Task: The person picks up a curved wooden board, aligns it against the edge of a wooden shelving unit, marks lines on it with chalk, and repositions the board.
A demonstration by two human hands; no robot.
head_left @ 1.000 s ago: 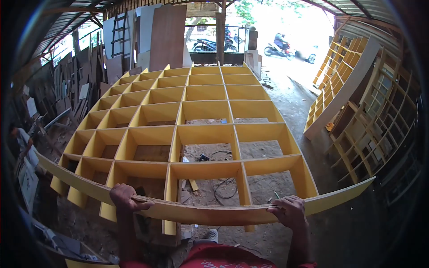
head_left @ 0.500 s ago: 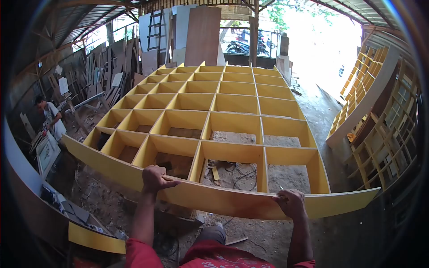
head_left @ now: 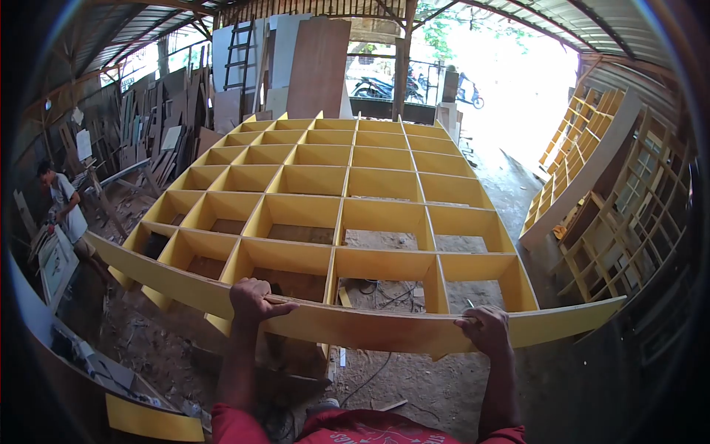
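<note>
A long yellow board [head_left: 370, 331] runs across the near end of a large yellow wooden grid frame [head_left: 307, 181]. My left hand [head_left: 255, 300] is closed over the board's top edge, left of its middle. Farther right, my right hand [head_left: 484, 328] grips the same edge; a thin light object sticks up beside its fingers. The ends of several grid slats show below the board on the left, behind it. Whether the board touches every slat cannot be made out.
A co-worker [head_left: 65, 207] stands at the far left beside a pale panel [head_left: 58, 266]. Yellow lattice shelving [head_left: 573, 159] and more frames lean at the right. Tall sheets [head_left: 318, 70] stand at the back. A yellow strip [head_left: 153, 420] lies bottom left. Cables and scraps litter the floor.
Since half a second ago, the view has swung slightly right and slat ends have reappeared below the board. Both hands keep their hold. A motorbike has come into view on the road.
</note>
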